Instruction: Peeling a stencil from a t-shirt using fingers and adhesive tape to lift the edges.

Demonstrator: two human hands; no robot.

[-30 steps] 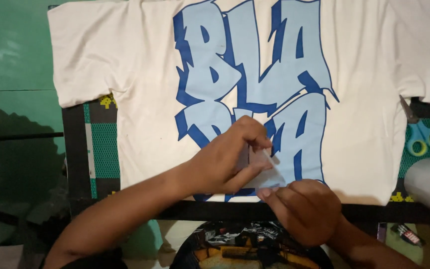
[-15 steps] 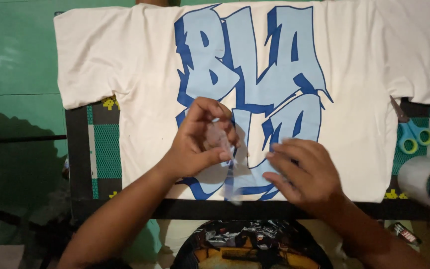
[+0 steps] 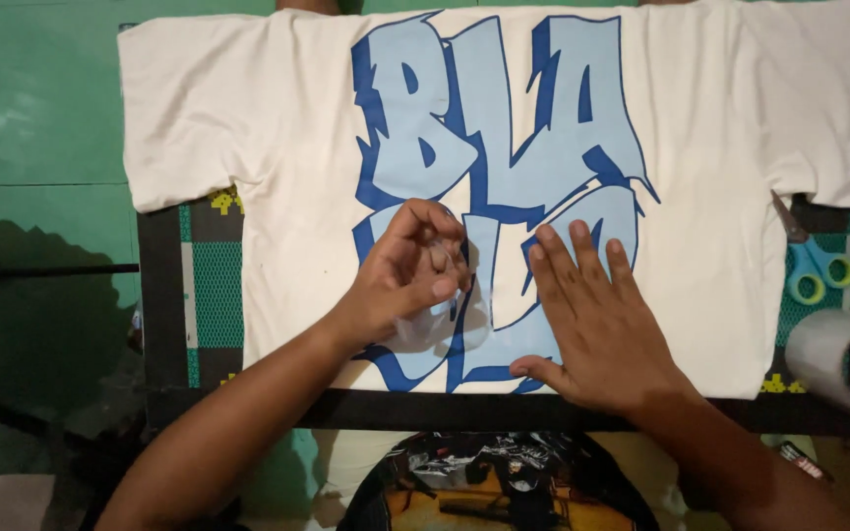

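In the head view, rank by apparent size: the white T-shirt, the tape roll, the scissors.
1. White T-shirt, by far the largest.
2. Tape roll, partly cut off at the frame edge.
3. Scissors, blades partly under the shirt, so unsure.

— What is the person wearing on the arms?

— Nothing is covering them: both forearms are showing bare, with no sleeves, and neither the left hand (image 3: 407,270) nor the right hand (image 3: 597,329) is wearing a glove or a ring.

— And on the body?

— A dark shirt (image 3: 504,482) is showing at the near edge, carrying a busy print in orange, white and grey.
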